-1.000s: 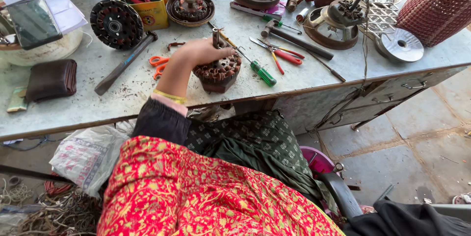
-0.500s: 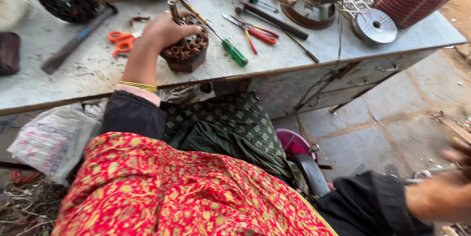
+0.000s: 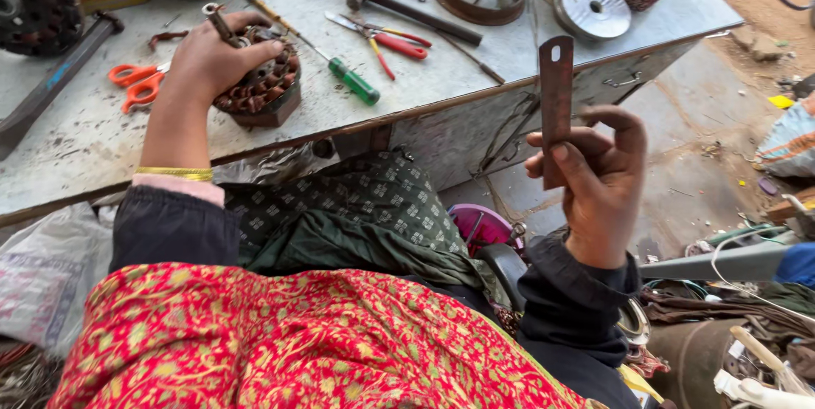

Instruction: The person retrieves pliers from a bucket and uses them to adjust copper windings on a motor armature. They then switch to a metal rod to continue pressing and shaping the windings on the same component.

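left hand [image 3: 222, 56] closed over the copper-wound stator [image 3: 263, 86], which rests near the tabletop [image 3: 475, 78] front edge, right of the orange scissors [image 3: 136, 86]. right hand [image 3: 598, 175] grips a flat rusty metal strip [image 3: 556, 95] upright, off the tabletop, near right.

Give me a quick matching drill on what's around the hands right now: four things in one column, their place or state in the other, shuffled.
Things:
1. flat metal strip
2. wound motor stator
3. orange scissors
4. green-handled screwdriver

Places or states:
A. lying on the table, left of the left hand
B. held upright in the right hand, off the table
C. on the table under the left hand
D. lying on the table, just right of the stator

Pairs: 1-B, 2-C, 3-A, 4-D
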